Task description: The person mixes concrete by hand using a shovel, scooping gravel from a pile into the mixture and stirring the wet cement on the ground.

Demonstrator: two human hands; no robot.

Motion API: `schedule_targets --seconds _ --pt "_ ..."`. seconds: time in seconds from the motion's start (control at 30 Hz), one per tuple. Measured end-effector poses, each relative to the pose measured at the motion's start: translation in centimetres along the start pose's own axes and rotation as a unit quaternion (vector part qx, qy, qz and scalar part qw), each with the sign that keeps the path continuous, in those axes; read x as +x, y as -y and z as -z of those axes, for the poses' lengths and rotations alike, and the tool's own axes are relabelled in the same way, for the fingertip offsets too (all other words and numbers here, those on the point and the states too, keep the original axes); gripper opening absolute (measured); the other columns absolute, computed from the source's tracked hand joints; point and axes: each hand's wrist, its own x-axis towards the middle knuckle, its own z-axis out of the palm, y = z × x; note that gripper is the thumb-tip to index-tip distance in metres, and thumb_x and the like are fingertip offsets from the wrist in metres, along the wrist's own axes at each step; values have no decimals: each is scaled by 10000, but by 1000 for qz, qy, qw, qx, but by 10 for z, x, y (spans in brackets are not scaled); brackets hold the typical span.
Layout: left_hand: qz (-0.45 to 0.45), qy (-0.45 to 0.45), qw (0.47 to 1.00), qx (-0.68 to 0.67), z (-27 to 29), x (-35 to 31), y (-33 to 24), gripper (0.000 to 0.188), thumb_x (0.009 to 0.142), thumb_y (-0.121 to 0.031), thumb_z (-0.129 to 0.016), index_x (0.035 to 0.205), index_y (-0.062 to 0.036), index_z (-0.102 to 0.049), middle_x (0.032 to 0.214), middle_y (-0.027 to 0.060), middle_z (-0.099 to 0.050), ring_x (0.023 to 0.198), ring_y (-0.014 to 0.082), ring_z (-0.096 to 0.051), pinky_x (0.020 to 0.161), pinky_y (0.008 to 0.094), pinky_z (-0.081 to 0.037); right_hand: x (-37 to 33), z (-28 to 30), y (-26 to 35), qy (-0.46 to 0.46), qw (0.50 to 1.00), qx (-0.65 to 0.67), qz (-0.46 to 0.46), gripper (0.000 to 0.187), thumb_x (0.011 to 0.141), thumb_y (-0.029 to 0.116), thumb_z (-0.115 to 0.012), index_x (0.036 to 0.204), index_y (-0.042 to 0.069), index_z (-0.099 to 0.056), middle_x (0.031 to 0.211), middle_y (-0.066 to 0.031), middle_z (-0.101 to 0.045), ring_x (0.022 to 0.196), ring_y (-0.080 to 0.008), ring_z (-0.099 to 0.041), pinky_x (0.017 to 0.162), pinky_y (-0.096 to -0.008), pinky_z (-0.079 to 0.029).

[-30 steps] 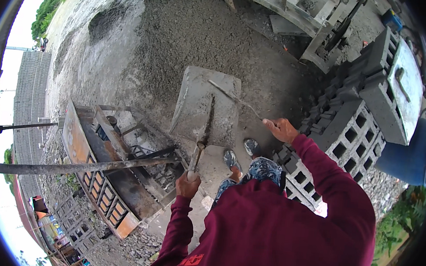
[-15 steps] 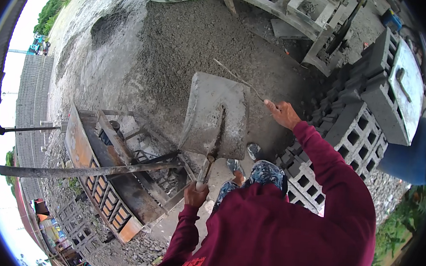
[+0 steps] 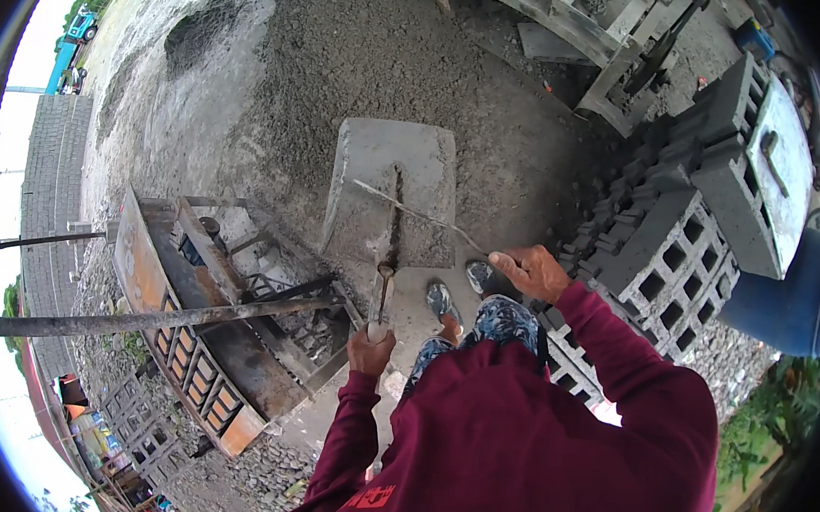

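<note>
My left hand (image 3: 371, 349) is closed round the handle of a shovel (image 3: 351, 164). The broad blade faces up, smeared with grey cement, and a dark rusty groove runs down its middle. Between the thumb and fingers of my right hand (image 3: 534, 272) is a trowel (image 3: 404, 208), seen edge-on as a thin, bent strip. Its tip lies over the shovel blade in this view; whether they touch I cannot tell. Beneath and beyond the blade spreads a heap of damp grey mix (image 3: 377, 54).
A rusty block-moulding machine (image 3: 258, 393) stands at the left, its long lever (image 3: 158, 319) sticking out leftward. Hollow concrete blocks (image 3: 680, 275) are stacked at the right, near a blue drum (image 3: 777, 310). A wooden frame (image 3: 531, 17) stands at the far side. My shoes (image 3: 441, 301) are close by.
The shovel blade has shifted left and turned straighter. My right hand has come nearer and lower, bringing the trowel from beyond the blade's right edge to over its middle.
</note>
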Motion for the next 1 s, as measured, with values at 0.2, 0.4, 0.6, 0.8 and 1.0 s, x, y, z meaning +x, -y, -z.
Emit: schedule_targets --seconds 0.2,0.4,0.6,0.8,1.0 --pt "86 56 989 -109 0 11 -26 163 785 -166 -690 812 -34 -599 635 -1 -572 490 104 -536 463 269 -452 28 13 -107 -68 985 -90 -131 748 940 644 -388 761 -39 -636 557 -184 -546 533 -269 -565 557 -426 -455" --pt "21 -33 999 -7 -11 28 -49 214 754 -191 -669 835 6 -644 654 99 -644 577 181 -639 582 346 -515 -7 -48 -1 -36 999 -23 1 694 945 611 -414 758 -21 -629 555 -197 -537 531 -305 -571 554 -444 -448" --pt "138 64 985 -82 -11 39 -86 278 752 -224 -674 834 37 -628 640 127 -642 559 211 -653 543 355 -512 21 -57 -67 -59 996 6 -72 707 934 622 -424 733 -28 -619 582 -222 -560 549 -358 -574 560 -454 -447" --pt "165 42 984 -48 6 29 -92 308 748 -264 -686 838 26 -635 612 151 -631 571 266 -662 557 380 -519 3 -55 -42 -83 990 -25 -108 692 940 581 -448 726 -64 -577 600 -228 -537 543 -274 -559 565 -421 -437" --pt "91 -13 990 106 -4 56 -104 474 759 -392 -655 1034 -7 -635 958 253 -664 929 422 -634 816 489 -499 -36 -102 -96 -237 959 20 -154 695 963 566 -401 784 -91 -538 615 -237 -513 561 -234 -498 571 -457 -417"
